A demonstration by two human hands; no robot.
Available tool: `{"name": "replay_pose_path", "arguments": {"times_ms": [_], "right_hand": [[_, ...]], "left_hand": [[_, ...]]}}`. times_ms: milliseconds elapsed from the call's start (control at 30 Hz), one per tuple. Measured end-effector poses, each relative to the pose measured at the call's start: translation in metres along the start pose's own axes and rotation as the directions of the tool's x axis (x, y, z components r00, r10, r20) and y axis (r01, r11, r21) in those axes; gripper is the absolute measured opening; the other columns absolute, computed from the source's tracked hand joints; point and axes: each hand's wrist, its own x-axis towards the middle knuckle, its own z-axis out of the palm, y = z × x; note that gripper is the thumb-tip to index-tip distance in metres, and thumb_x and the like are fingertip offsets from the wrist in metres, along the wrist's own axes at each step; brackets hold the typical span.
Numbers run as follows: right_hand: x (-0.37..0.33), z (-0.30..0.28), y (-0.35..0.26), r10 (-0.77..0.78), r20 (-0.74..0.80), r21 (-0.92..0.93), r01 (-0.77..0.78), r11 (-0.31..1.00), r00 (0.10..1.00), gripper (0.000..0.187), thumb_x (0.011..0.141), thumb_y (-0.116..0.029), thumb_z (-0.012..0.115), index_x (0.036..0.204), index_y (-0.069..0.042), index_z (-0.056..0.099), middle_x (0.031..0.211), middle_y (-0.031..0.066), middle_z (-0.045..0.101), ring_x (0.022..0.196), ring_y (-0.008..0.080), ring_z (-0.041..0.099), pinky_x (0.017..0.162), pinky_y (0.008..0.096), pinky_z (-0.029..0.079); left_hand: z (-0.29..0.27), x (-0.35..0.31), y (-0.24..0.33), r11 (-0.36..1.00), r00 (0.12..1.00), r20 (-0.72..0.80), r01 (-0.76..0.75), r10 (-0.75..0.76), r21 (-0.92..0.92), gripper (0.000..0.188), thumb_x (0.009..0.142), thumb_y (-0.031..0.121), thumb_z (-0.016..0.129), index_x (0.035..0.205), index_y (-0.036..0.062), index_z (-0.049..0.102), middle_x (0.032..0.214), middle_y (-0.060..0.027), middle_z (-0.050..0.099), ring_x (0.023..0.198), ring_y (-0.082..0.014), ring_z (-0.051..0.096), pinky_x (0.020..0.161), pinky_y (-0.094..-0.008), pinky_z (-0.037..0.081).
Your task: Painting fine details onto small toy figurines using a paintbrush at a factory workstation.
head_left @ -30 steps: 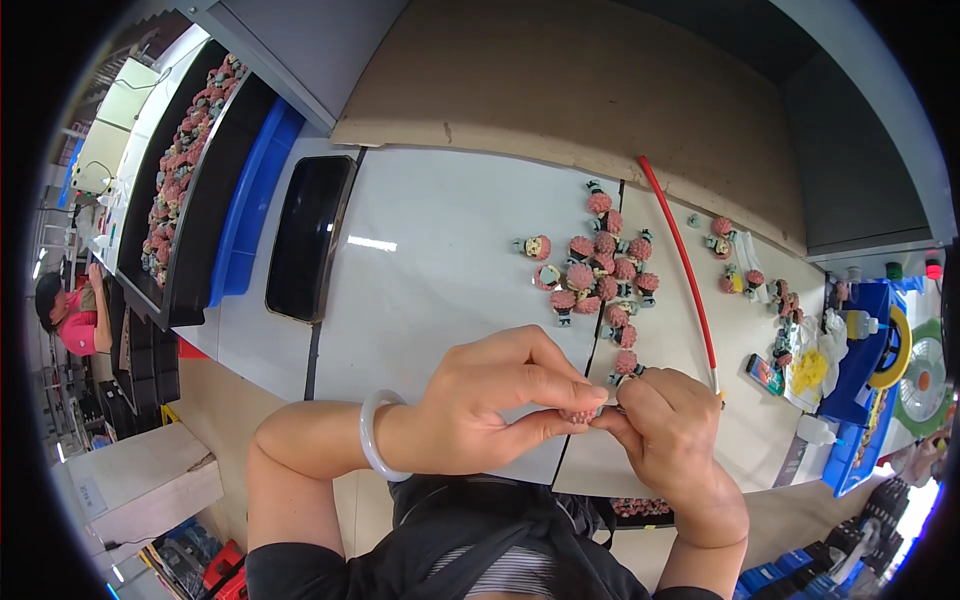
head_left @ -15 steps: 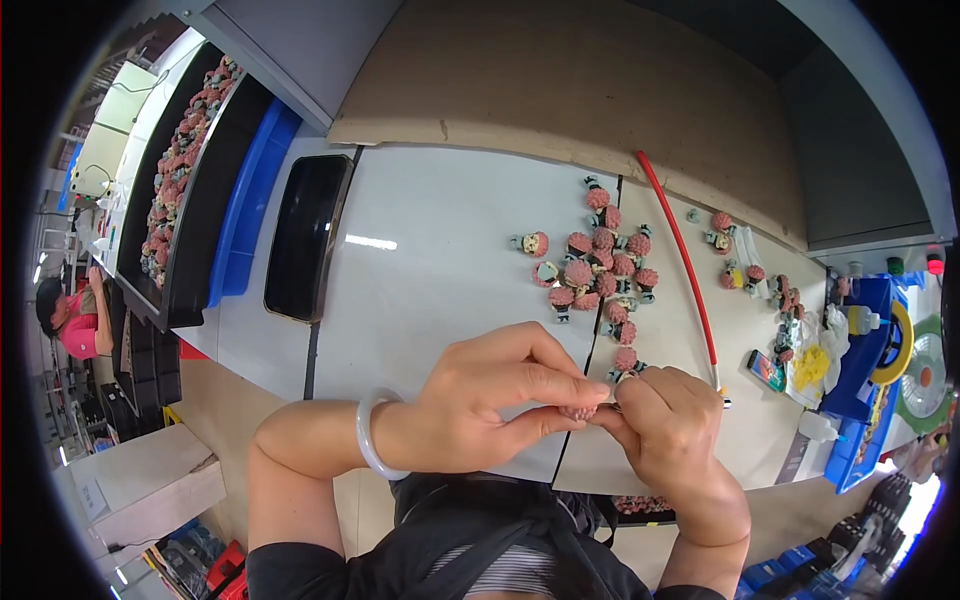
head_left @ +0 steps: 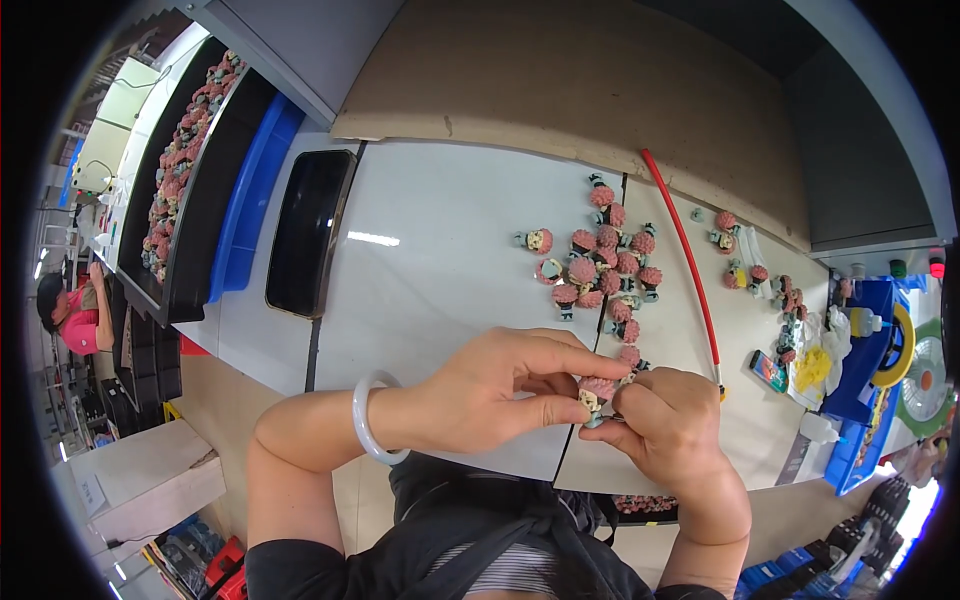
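The left hand (head_left: 480, 395) holds a small pink-topped figurine (head_left: 597, 387) between thumb and fingers, above the bench (head_left: 440, 230). The right hand (head_left: 675, 425) is curled just beside it; whether it pinches something, I cannot tell. A steady, gentle left grip seems best, with only small movements of the right fingers.

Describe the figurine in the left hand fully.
The figurine has a bumpy pink top, cream middle with dark marks and pale blue-green lower end; it looks like moulded plastic. The left hand pinches it above the table, pink end uppermost in the view. The right hand is close by its lower end; contact is unclear.
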Motion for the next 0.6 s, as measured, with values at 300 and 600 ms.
{"name": "replay_pose_path", "arguments": {"times_ms": [300, 600], "right_hand": [[-0.0016, -0.0035, -0.0053, 0.005, 0.017, 0.023, -0.005, 1.0, 1.0, 0.038, 0.055, -0.032, 0.074, 0.057, -0.007, 0.045, 0.051, 0.0047, 0.045, 0.044, 0.0223, 0.046, 0.04, 0.0317, 0.034], [-0.0008, -0.0032, -0.0065, -0.003, 0.005, 0.018, 0.003, 1.0, 1.0, 0.036, 0.054, -0.031, 0.075, 0.06, -0.006, 0.049, 0.051, 0.0047, 0.045, 0.044, 0.0225, 0.046, 0.039, 0.0312, 0.034]], "left_hand": [[-0.0025, 0.0021, 0.0006, 0.996, 0.994, 0.087, -0.076, 0.072, 0.05, 0.039, 0.077, -0.007, 0.059, 0.115, 0.0001, 0.055, 0.102, -0.0109, 0.056, 0.091, -0.0168, 0.057, 0.078, -0.0272, 0.049], [-0.0014, 0.001, 0.0005, 0.995, 0.993, 0.08, -0.09, 0.085, 0.052, 0.037, 0.076, -0.005, 0.06, 0.113, -0.0006, 0.056, 0.103, -0.0116, 0.057, 0.094, -0.0184, 0.057, 0.078, -0.0276, 0.05]]}}
